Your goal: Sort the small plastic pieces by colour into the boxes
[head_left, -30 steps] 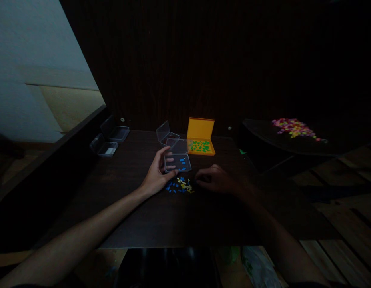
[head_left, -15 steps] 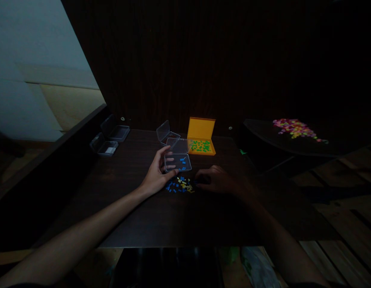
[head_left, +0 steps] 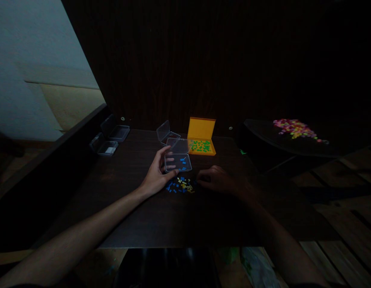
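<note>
My left hand (head_left: 158, 172) grips the left side of a clear plastic box (head_left: 186, 168), its thumb on the front rim and its fingers seen through the box. The lid stands open at the back, and several small blue pieces (head_left: 182, 161) lie inside. In front of the box is a loose pile of small blue and pale yellow pieces (head_left: 183, 185) on the dark table. Just right of the pile, my right hand (head_left: 216, 179) rests low with thumb and forefinger pinched together. Whatever those fingertips hold, if anything, is too dark to make out.
Behind stands an open yellow box (head_left: 201, 129) with green pieces. Another clear box (head_left: 170, 138) is beside it. Two open clear boxes (head_left: 121, 133) sit at the left by the side board. Pink and yellow pieces (head_left: 296, 129) are heaped on a dark surface at right.
My right hand has shifted slightly to the right, away from the pile. My left hand and the clear box have stayed in place.
</note>
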A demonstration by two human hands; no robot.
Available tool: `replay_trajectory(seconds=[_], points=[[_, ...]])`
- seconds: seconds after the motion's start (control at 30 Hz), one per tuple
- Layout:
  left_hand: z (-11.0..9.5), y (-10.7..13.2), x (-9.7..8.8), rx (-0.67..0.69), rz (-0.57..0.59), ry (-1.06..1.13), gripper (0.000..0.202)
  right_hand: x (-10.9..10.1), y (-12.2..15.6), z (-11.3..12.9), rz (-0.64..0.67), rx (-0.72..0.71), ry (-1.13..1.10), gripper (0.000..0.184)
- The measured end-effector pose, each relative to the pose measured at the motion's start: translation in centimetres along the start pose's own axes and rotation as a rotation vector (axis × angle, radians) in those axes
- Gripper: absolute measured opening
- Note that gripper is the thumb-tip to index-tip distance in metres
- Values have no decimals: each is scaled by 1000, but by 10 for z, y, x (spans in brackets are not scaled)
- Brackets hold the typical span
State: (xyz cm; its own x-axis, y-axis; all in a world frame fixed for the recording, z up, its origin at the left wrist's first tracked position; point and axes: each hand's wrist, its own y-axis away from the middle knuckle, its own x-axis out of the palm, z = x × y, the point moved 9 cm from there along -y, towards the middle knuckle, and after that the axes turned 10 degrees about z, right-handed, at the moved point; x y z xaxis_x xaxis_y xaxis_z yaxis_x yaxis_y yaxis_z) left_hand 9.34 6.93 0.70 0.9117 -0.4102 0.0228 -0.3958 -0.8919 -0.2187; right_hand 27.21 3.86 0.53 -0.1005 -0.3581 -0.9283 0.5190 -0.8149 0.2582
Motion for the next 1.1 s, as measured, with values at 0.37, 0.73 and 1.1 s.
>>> replay_trajectory(seconds=[0.37,0.73,1.1], points=[[-2,0,1,6,9,-3,77,0,3,6,-11,-38,-54,25],[0,0,1,11,9,10,77,2,2,17,10,-166,-118,25],[-5,1,2,11,8,-8,77,-2,5,6,-37,-81,-79,26]])
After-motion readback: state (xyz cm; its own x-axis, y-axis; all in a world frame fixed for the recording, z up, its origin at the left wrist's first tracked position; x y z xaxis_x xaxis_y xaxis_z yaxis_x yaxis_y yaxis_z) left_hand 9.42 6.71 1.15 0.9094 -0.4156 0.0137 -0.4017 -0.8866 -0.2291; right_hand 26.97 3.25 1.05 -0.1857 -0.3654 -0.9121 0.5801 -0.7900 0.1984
